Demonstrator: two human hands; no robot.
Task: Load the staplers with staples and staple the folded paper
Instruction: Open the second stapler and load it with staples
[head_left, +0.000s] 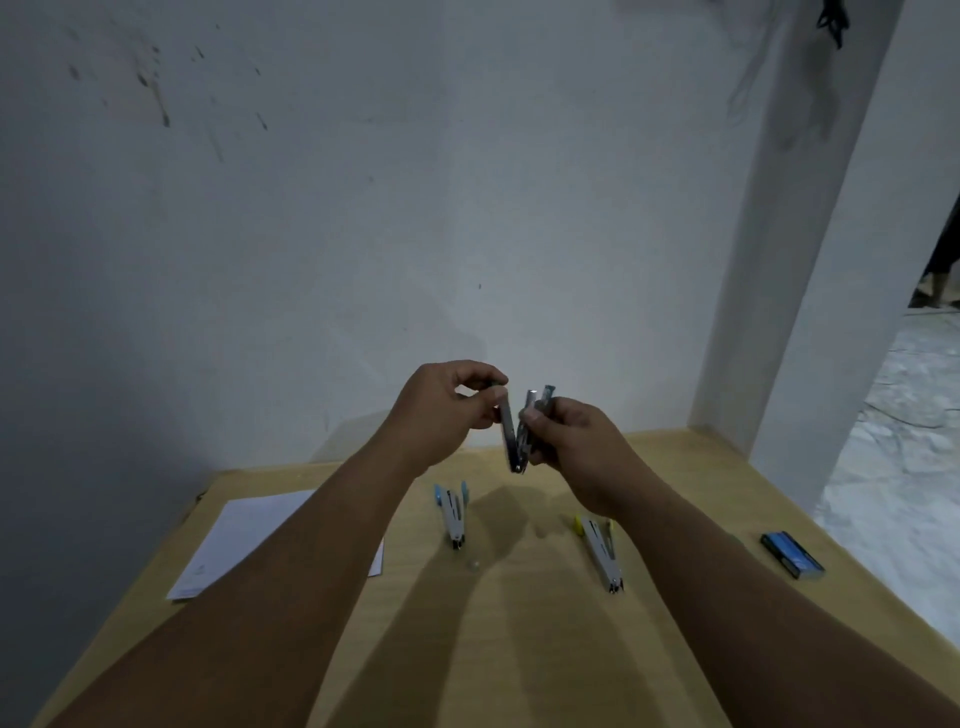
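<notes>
Holding an opened stapler (521, 432) up in the middle of the frame, above the far part of a wooden table (519, 623), its arms spreading upward in a V from the hinge at the bottom. Pinching the left arm of that stapler with the left hand (448, 410), thumb and fingers curling round its upper end. Gripping the right arm and the metal rail beside it with the right hand (576, 441), fingers curling round them. Lying on the table just below the hands, a second stapler with light blue tips (453, 513), also open, its hinge end pointing toward the lower edge of the frame. Lying to the lower right of centre, a third stapler with yellow tips (602, 552), open too and partly crossing under the right forearm. Resting at the left of the table, white paper (244, 540), partly hiding under the left forearm; not telling from here whether folded. Sitting near the right edge of the table, well apart from the staplers, a small dark and blue box (791, 555). Showing a tiny pale bit (471, 564) on the tabletop just below the blue-tipped stapler, too small for identifying. Standing behind the table, a pale wall (363, 208) with dark marks in the upper left of the frame.
</notes>
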